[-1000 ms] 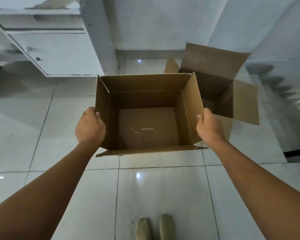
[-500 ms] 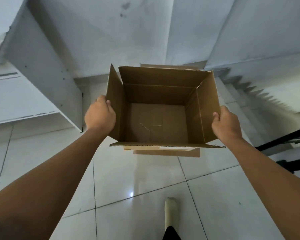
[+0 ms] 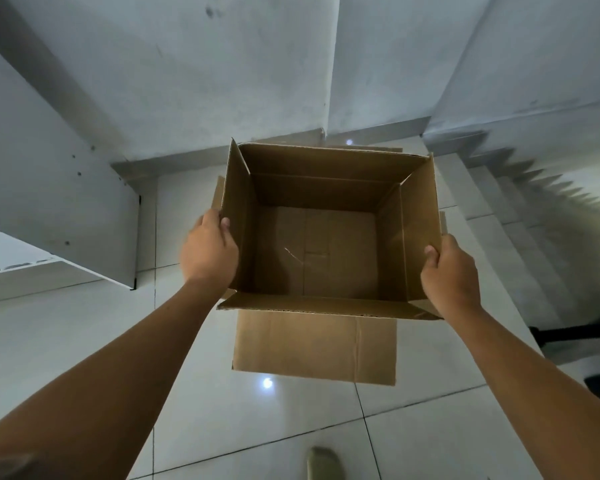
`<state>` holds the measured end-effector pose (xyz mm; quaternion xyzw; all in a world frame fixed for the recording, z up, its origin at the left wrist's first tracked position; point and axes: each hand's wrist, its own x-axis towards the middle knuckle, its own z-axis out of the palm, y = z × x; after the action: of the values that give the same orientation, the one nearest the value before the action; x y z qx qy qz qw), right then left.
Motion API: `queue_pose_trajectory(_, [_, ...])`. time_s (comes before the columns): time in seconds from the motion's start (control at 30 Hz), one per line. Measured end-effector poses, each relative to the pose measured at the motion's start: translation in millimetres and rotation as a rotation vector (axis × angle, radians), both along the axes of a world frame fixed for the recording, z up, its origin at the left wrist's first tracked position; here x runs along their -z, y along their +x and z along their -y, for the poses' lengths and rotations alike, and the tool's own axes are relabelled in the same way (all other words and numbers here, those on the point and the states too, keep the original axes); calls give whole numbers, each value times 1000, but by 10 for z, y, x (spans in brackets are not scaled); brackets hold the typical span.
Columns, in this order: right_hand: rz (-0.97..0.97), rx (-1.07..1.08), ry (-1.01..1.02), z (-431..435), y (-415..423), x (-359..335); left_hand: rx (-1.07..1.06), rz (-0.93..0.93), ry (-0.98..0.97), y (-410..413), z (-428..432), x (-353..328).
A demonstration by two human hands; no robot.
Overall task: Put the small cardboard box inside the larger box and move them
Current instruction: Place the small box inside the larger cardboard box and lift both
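Above the larger box (image 3: 314, 344) on the floor, the left hand (image 3: 209, 252) and right hand (image 3: 451, 275) are gripping the small box (image 3: 326, 233) by its side walls, risking snagging on the flaps below.

Both bare arms reach forward, elbows nearly straight. Left hand (image 3: 209, 252) curls closed around the small cardboard box's (image 3: 329, 237) left wall, thumb inside. Right hand (image 3: 449, 275) clamps its right wall likewise. One foot (image 3: 324, 464) shows below.
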<state>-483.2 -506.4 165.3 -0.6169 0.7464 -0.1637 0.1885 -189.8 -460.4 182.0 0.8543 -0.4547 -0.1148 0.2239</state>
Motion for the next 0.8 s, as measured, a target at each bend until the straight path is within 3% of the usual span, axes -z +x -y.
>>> queue_pose_trajectory(0.53, [-45,-38,326,379,109,1181,66,-124,306,217,422,1145])
queue_pose_trajectory(0.8, [-71,-40,342,439,78,1707,76,-178,338,272,435,1684])
